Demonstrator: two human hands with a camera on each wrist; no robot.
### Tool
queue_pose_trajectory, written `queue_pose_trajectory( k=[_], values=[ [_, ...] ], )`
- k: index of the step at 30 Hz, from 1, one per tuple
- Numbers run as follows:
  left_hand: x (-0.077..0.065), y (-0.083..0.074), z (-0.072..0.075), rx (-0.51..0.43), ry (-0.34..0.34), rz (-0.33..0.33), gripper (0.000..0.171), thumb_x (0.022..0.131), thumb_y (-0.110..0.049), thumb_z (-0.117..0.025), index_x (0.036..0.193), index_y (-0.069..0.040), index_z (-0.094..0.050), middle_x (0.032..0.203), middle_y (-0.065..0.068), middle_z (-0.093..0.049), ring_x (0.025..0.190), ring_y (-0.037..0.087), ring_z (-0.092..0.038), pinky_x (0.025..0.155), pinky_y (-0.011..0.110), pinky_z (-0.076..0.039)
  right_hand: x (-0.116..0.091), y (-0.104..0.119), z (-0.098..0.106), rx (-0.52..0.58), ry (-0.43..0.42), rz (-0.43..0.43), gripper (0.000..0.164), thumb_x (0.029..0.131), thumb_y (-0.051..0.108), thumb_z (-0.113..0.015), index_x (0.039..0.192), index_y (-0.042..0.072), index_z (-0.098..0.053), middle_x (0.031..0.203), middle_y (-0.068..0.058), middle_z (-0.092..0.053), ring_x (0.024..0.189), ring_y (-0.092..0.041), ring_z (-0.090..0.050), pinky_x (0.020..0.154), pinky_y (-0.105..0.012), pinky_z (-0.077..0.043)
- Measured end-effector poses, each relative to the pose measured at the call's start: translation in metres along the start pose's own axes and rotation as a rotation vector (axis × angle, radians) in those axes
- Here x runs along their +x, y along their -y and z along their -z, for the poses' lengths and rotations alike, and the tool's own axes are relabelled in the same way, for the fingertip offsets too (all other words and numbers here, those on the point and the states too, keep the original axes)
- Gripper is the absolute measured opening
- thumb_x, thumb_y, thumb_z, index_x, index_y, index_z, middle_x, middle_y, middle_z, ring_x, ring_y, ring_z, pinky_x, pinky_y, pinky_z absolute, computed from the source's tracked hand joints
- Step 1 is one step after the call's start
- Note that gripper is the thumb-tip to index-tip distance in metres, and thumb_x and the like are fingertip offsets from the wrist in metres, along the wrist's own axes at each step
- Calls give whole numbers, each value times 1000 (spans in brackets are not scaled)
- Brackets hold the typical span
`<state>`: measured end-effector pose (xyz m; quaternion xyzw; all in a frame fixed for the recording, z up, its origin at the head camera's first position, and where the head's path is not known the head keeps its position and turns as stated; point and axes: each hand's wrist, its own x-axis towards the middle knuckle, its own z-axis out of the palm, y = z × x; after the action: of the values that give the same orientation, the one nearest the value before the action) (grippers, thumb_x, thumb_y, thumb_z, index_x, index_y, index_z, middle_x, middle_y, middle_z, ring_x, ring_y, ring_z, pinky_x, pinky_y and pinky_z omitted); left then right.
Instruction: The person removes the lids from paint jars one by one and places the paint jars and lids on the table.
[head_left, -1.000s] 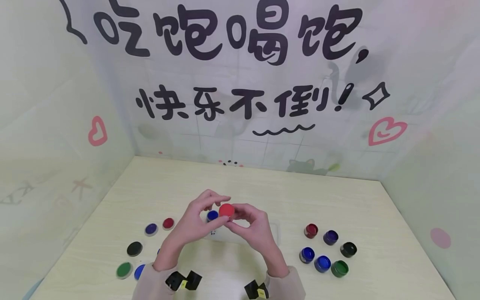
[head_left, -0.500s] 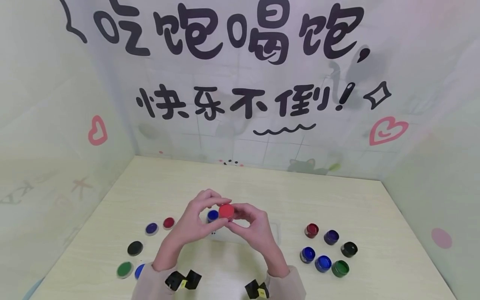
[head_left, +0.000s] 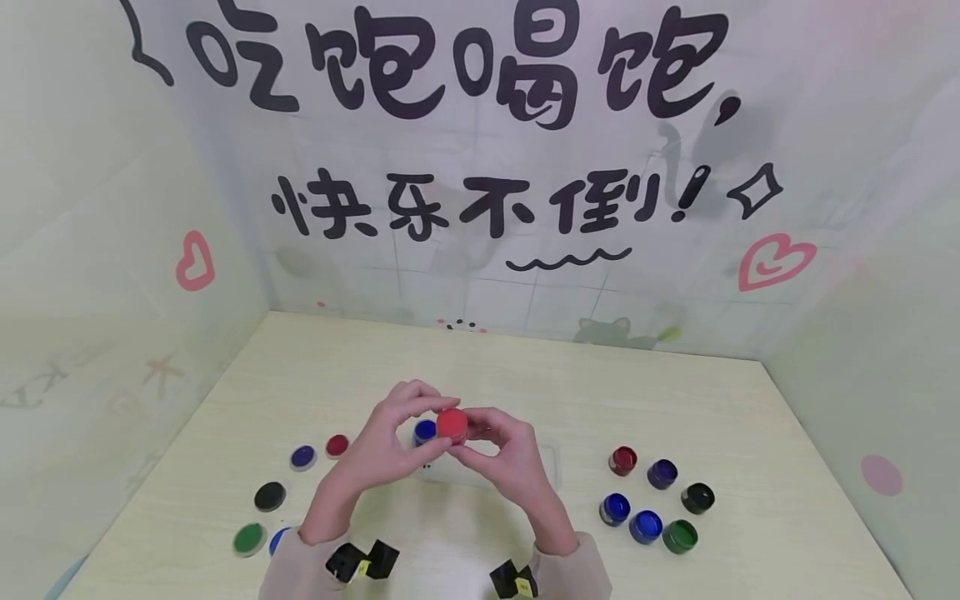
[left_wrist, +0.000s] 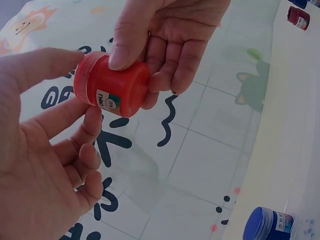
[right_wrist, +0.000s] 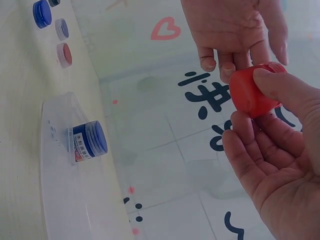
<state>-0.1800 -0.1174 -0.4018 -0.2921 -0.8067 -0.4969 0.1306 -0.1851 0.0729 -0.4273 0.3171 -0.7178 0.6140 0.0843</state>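
Observation:
In front of me, above a translucent plastic tray (right_wrist: 56, 175), both hands hold a red paint jar (left_wrist: 120, 85) with a ribbed lid. My right hand (head_left: 510, 446) grips the jar's body, thumb on one side and fingers beneath it. At the lid end, the thumb and index finger of my left hand (head_left: 382, 442) pinch the ribbed rim, while its other fingers curl loosely below. The lid faces up toward me in the head view. Behind the left hand, a blue paint jar (right_wrist: 90, 141) with its lid on stands in the tray.
Open paint jars stand at right: dark red (head_left: 622, 461), purple (head_left: 662, 474), black (head_left: 697, 498), green (head_left: 680, 537) and two blue ones. Loose lids lie at left: red (head_left: 337, 447), purple (head_left: 302, 457), black (head_left: 270, 497), green (head_left: 249, 540) and blue (head_left: 279, 542). A printed cloth (head_left: 465, 283) encloses the table.
The left index finger and thumb have closed onto the lid's rim. My left hand and forearm have shifted slightly left, covering a blue lid beside the wrist. The right hand stays nearly still.

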Motion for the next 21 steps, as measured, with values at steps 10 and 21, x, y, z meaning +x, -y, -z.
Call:
queue_pose_trajectory(
  k=[10,21],
  values=[
    [0,0,-5,92,-80,26,37,69,-19,-84,98,-14,-60,91,-8,-56,90,12,-46,74,31,-38,-1,9,-3,-26,-5,-23,31,77,-8,-71,107,-9,-62,99,-21,-66,82,-28,-64,75,-40,-53],
    [-2,1,-5,55,-75,25,31,69,-18,-84,90,-15,-62,90,-8,-58,90,13,-47,75,34,-39,-4,-2,-3,-24,2,-17,32,79,-1,-72,109,-4,-63,102,-17,-66,84,-25,-64,78,-35,-52]
  ],
)
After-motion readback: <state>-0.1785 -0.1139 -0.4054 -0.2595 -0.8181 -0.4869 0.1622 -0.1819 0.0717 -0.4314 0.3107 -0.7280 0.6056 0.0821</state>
